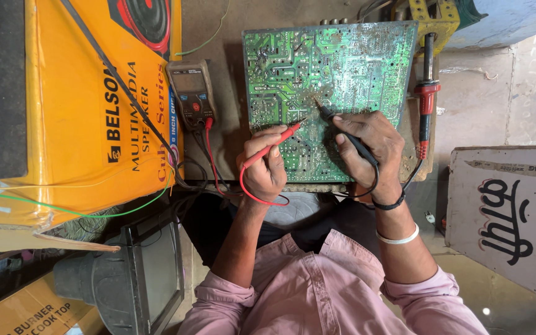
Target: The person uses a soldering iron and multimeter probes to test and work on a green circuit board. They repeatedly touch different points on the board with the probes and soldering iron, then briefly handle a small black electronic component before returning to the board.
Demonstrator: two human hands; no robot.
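Dusty grey concrete floor serves as the workplace, and everything is best placed against the big green printed circuit board (330,93) lying solder side up in the middle. The left hand (267,164) is closed around a red-handled meter probe (274,146), its metal tip touching the board near the lower centre. The right hand (370,149) is closed around a black-handled meter probe (342,130), its tip down on the board just up and right of the red one. Red and black leads loop off the near edge of the board. Left of the board lies a grey and brown handheld multimeter (192,93), partly resting on a large yellow cardboard box (88,124). Right of the board lies a red-handled soldering iron (427,93), untouched. Below and left of the board sits a small grey tube television (138,279); off to the right, a white painted signboard (510,211).

By my reading, this is the testing step: two points on the solder side are being probed. The reading on the meter's screen is too small to tell. The next move calls for steady tips, since the solder points crowd close and a slip could bridge two neighbours, then a glance left to the meter.
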